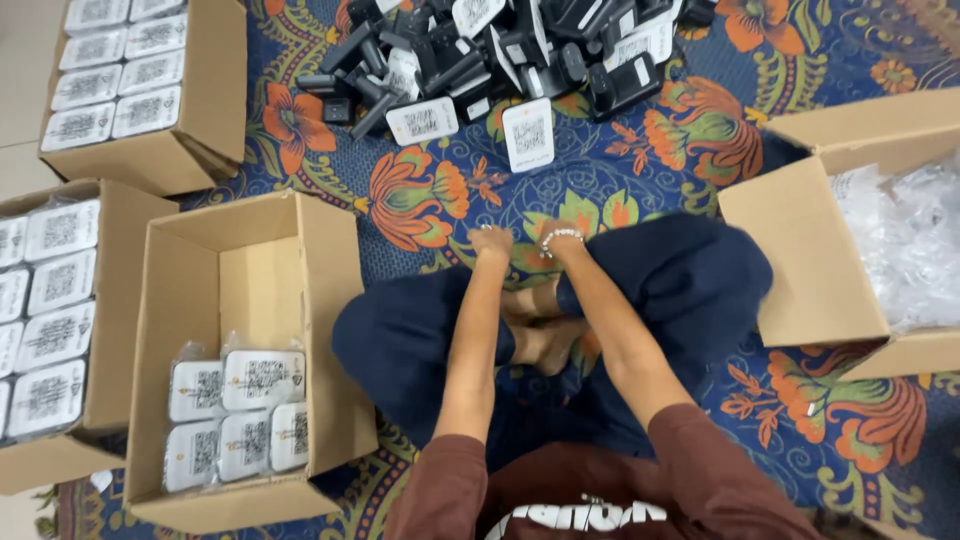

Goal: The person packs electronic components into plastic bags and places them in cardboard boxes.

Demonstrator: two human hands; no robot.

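Observation:
I sit cross-legged in dark blue trousers on a flower-patterned carpet [620, 180]. Both arms reach forward between my knees. My left hand [490, 241] and my right hand [560, 240], which has a beaded bracelet at the wrist, rest side by side on the carpet. Their fingers are tucked out of sight, and I see nothing in them. Just beyond them stand two white cards with code labels [528, 133] on black bases. Behind those lies a heap of black stands and white cards [480, 50].
At my left an open cardboard box [330, 300] holds several bagged white cards. Two fuller boxes sit at the far left [110, 300] and top left [215, 90]. At my right a cardboard box [800, 260] holds clear plastic bags.

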